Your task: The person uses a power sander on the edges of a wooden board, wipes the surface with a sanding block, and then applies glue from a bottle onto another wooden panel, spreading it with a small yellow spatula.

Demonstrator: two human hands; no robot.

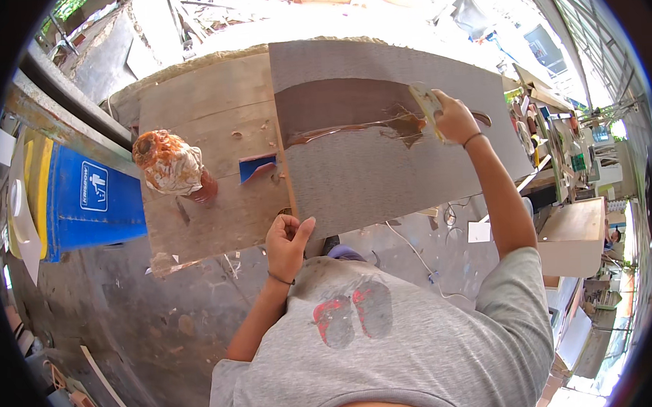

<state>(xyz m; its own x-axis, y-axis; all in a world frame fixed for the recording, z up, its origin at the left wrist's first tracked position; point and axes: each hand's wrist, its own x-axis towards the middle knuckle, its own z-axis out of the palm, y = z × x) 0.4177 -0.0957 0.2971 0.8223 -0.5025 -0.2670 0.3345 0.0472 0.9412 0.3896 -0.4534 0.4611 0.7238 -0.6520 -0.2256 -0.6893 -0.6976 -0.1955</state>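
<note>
My right hand [454, 119] grips a flat, yellowish, stained spreader [427, 108] on a large grey sheet [397, 176]. To the left of the spreader runs a wide, wet brown band of what looks like glue [337, 106], with a thicker dark patch [409, 129] right beside the spreader. My left hand [286, 244] is at the near left corner of the sheet, fingers loosely curled and thumb apart, with nothing visible in it. Left of the sheet, a glue-crusted container [170, 162] stands on the wooden tabletop [207, 100].
A small blue and red piece [257, 168] lies on the tabletop near the sheet's left edge. A blue bin [96, 201] stands to the left of the table. Stacked boards and shelving [574, 227] fill the right side. A white cable [414, 247] crosses the floor.
</note>
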